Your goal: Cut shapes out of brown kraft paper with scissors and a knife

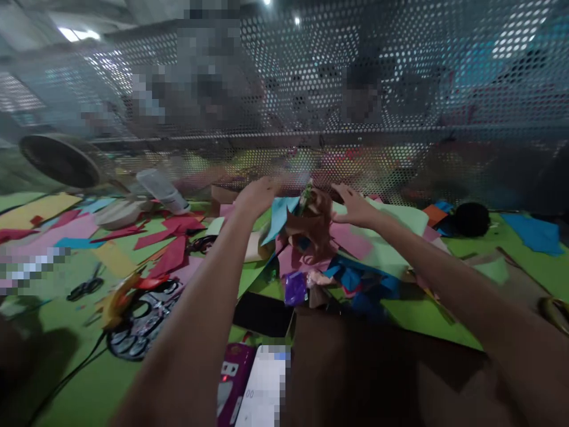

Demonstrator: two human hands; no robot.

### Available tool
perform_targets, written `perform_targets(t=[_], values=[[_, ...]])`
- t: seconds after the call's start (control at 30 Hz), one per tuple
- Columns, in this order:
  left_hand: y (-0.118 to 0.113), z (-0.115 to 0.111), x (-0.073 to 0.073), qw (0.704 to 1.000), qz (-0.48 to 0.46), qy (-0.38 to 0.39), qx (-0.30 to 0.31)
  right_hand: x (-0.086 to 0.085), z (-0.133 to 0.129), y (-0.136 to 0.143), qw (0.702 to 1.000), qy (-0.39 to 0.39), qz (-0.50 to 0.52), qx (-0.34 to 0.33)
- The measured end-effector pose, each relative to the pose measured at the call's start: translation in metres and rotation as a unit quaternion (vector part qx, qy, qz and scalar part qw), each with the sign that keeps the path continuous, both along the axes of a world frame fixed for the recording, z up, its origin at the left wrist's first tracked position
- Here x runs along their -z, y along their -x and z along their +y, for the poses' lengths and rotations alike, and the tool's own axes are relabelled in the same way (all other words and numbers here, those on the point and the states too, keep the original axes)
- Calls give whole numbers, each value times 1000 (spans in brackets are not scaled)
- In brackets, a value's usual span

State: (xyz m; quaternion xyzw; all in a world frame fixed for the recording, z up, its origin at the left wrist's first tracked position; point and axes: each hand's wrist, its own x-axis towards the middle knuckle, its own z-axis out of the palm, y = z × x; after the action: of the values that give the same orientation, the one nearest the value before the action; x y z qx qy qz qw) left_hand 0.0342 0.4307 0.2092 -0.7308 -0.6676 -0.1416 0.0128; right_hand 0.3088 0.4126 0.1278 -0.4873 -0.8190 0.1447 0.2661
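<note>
A crumpled bundle of brown paper (313, 216) stands in front of me, with a green sprig (306, 193) at its top. My left hand (258, 197) is just left of it, above a piece of light blue paper (281, 218); motion smears its fingers, and whether it touches the paper is unclear. At the bundle's right side is my right hand (354, 206), fingers spread and nothing visible in them. Below the bundle lie a shiny purple wrapped piece (296, 289) and crumpled blue paper (349, 276).
A perforated metal screen (293, 77) rises behind the green table (71, 379), with blurred people beyond. Coloured paper scraps (178, 225) cover the left side. Nearby are a clear bottle (162, 190), scissors (86, 287), a dark phone (264, 314) and a tape roll (555, 313).
</note>
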Motion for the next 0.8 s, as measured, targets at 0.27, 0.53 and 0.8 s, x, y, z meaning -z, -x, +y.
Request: perform_targets(t=[0.27, 0.53, 0.8], values=[[-34, -44, -5, 996, 34, 20, 84, 25, -141, -69, 954, 64, -266, -125], [-94, -160, 25, 974, 39, 47, 218, 53, -126, -74, 949, -41, -311, -7], [-99, -348, 126, 937, -16, 137, 320, 19, -156, -50, 963, -62, -261, -23]])
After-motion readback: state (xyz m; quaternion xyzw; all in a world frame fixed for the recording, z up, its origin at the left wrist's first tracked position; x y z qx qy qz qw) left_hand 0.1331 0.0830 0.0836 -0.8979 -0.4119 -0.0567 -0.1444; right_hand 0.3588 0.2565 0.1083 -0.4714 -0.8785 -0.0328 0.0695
